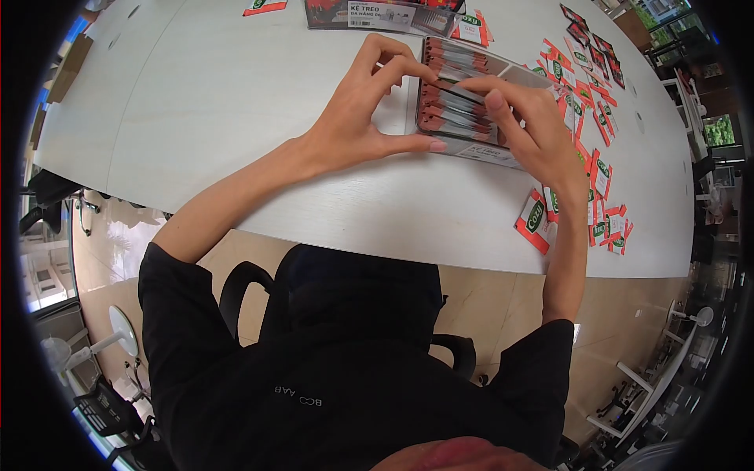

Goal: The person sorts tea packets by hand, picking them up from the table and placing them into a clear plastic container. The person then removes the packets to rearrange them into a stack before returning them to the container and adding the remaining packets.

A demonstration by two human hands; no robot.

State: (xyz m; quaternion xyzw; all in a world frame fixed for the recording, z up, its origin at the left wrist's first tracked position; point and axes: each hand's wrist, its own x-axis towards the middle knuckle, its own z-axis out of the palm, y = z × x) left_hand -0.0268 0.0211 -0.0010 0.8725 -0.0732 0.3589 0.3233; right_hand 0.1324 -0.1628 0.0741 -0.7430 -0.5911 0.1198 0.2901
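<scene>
- Tabletop (228,110), white, one; near edge curving across in front of the person, bare strip of surface between that edge and the box; broad white stretch running left from the left arm to the far side.
- Box (463,149), see-through, label on near wall; right of the tabletop's middle, between the hands, slightly tilted to the near edge.
- Packets in a row (452,114), red and silver; stood closely on edge along the box's left part; pale section visible to their right.
- Left hand (365,110), one; thumb and fingers spread wide, thumb tip at the box's near wall, index tip at the row.
- Right hand (542,129), one; thumb and index drawn near each other over the row; cannot tell whether a packet is pinched.
- Loose packets (536,222), red and white, many; scattered right of the box, some beside the right forearm, narrowing the room there.
- Dark packets (605,51), group; beyond the loose ones, towards the far right edge.
- Second box (432,21), labelled; just beyond the first, a gap between.
</scene>
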